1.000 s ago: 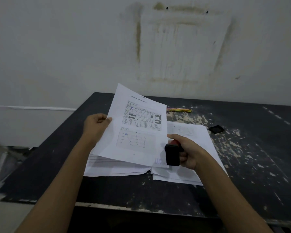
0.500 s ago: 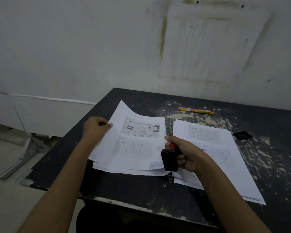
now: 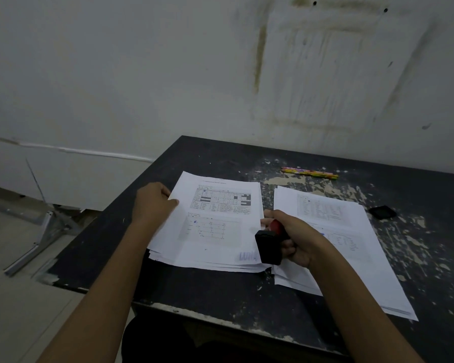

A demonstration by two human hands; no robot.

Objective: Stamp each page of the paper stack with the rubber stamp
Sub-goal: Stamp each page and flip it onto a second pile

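- Black rubber stamp with red knob [image 3: 269,247], gripped in the curled right hand [image 3: 298,238], is at the near right corner of the white printed paper stack [image 3: 215,226].
- Left hand [image 3: 152,203] pinches that stack's far left edge.

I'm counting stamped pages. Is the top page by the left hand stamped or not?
Stamped: the top page has a blue mark at its near right corner, beside the stamp.
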